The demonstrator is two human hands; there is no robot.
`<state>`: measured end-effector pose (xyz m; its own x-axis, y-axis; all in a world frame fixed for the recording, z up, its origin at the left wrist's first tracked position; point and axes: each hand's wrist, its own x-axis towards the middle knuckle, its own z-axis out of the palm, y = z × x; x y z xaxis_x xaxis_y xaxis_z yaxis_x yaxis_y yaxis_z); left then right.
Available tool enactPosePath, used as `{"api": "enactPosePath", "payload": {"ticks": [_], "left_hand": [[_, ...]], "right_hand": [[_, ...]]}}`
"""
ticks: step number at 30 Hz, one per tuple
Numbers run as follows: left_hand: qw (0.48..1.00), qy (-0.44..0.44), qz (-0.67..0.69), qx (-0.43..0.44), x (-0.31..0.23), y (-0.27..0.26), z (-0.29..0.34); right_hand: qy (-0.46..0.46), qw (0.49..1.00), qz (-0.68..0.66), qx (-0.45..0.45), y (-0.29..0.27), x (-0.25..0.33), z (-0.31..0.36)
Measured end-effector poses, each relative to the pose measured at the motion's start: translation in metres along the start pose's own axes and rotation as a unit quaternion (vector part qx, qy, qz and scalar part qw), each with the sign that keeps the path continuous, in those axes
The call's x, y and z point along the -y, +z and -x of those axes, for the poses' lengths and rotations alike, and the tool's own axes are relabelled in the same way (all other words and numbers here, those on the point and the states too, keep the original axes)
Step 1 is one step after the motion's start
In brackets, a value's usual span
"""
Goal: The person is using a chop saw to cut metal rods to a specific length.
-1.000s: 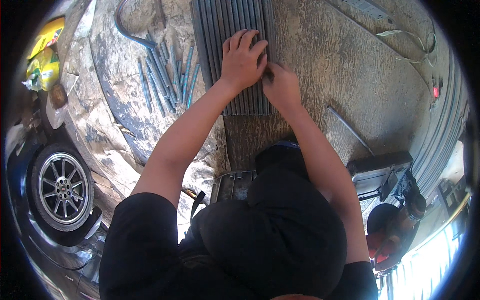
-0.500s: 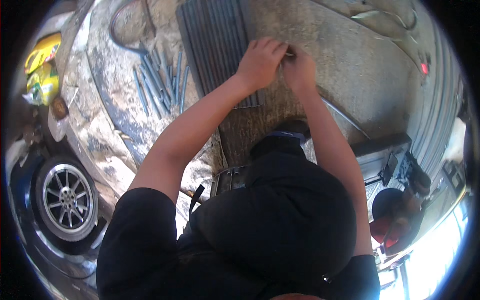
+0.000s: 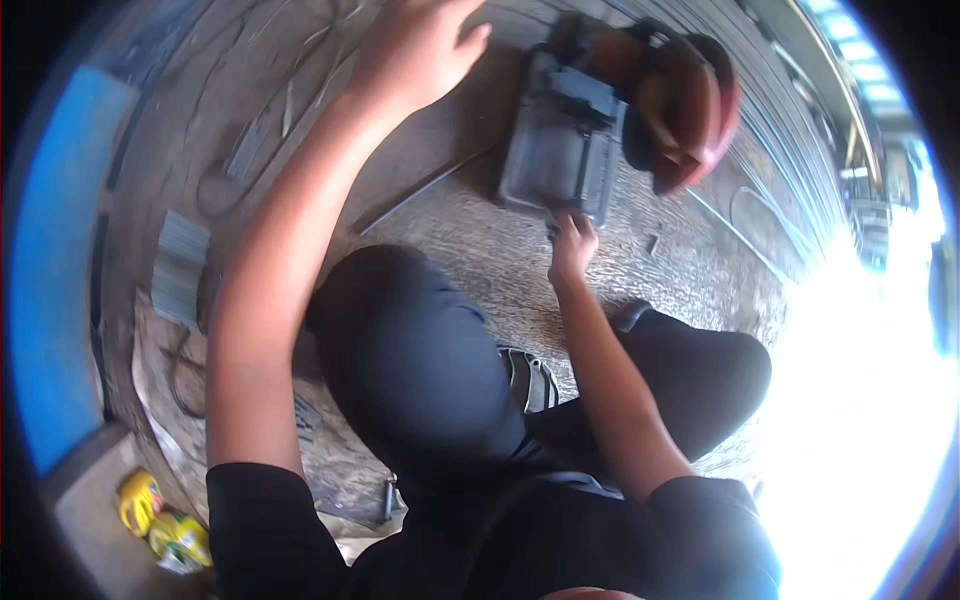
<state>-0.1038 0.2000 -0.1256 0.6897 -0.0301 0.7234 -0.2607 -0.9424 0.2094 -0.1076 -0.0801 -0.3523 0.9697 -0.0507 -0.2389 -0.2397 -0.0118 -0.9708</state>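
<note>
My right hand (image 3: 572,245) reaches forward past my knee, and its fingers close on the near lower edge of a grey box-shaped machine (image 3: 558,140) standing on the rough ground. A dark red helmet-like mask (image 3: 685,100) rests against the machine's far right side. My left hand (image 3: 420,50) is raised at the top of the view with its fingers apart and nothing in it. I am crouching, with my dark-trousered knees (image 3: 410,350) between my arms.
A thin metal rod (image 3: 420,195) lies on the ground left of the machine. A stack of grey metal bars (image 3: 180,265) sits at the left beside a blue surface (image 3: 60,260). Yellow containers (image 3: 160,515) lie at the lower left. Strong glare fills the right.
My view has swung away from the metal grille both hands were on. The right hand now grips the grey machine, and the left hand has lifted free into the air.
</note>
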Motion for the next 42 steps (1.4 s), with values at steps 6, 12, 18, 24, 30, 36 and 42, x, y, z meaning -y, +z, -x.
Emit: {"api": "enactPosePath", "payload": {"ticks": [6,12,18,24,30,36,42], "left_hand": [[0.965,0.211,0.073,0.140,-0.152,0.076,-0.109],[0.948,0.159,-0.014,0.277,-0.183,0.140,-0.097],[0.950,0.218,0.047,0.219,-0.166,0.147,-0.117],[0.986,0.164,-0.008,-0.012,-0.180,0.170,-0.130],[0.995,0.090,0.032,0.015,-0.183,0.178,-0.124],[0.992,0.114,0.043,0.045,-0.181,0.170,-0.132],[0.987,0.092,0.079,0.100,-0.179,0.161,-0.132]], "right_hand": [[0.341,0.904,-0.185,-0.182,-0.091,-0.066,-0.005],[0.406,0.774,-0.486,-0.025,-0.091,-0.097,-0.070],[0.089,0.992,0.054,0.073,-0.093,-0.120,-0.078],[0.307,0.882,-0.337,-0.119,-0.068,-0.099,-0.058],[0.107,0.966,-0.028,-0.235,-0.062,-0.054,-0.027],[-0.035,0.932,0.220,0.285,-0.015,-0.043,0.057],[0.123,0.986,0.100,-0.052,-0.038,-0.084,0.005]]}}
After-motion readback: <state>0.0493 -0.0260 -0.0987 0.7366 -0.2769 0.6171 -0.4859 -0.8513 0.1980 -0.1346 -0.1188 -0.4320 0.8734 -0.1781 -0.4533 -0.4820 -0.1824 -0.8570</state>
